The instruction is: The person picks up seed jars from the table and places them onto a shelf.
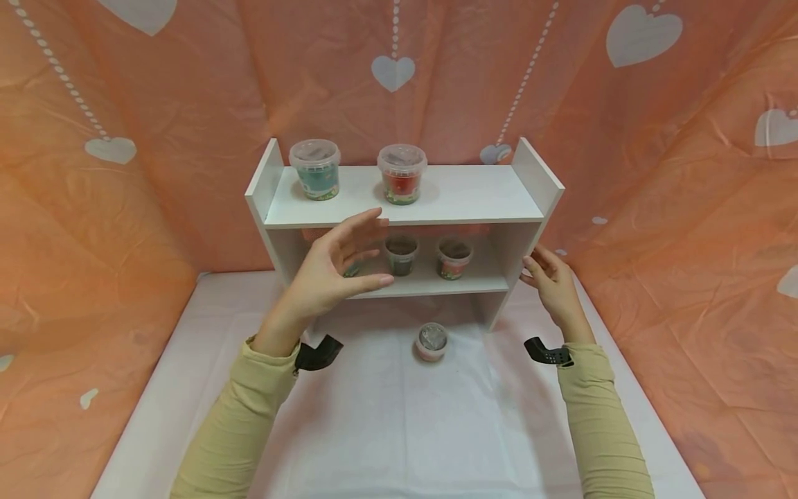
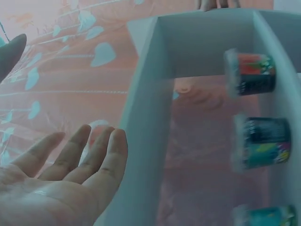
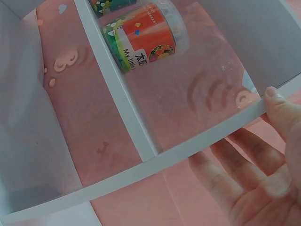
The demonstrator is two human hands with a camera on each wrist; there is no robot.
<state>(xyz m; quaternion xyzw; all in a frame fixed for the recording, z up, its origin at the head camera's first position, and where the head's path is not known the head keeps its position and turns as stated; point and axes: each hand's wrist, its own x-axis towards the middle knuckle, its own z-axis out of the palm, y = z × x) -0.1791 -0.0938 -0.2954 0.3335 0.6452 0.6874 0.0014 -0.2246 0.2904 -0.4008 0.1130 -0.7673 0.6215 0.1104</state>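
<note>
My left hand (image 1: 333, 267) hovers in front of the white shelf unit (image 1: 405, 223), thumb and fingers spread apart, nothing between them. In the left wrist view its fingers appear beside the top board's edge. My right hand (image 1: 555, 287) is at the unit's right side panel; the thumb touches the front edge and the straight fingers lie against the outer side. On the middle board stand a red-labelled lidded tub (image 1: 454, 260), a dark-labelled tub (image 1: 402, 256) and a teal-labelled tub (image 2: 268, 216), the last mostly hidden by my left hand in the head view.
A teal tub (image 1: 318, 173) and a red tub (image 1: 402, 177) stand on the top board. Another lidded tub (image 1: 431, 342) sits on the white-covered table (image 1: 436, 436) before the unit. An orange curtain (image 1: 324, 83) with pale hearts hangs behind and at both sides.
</note>
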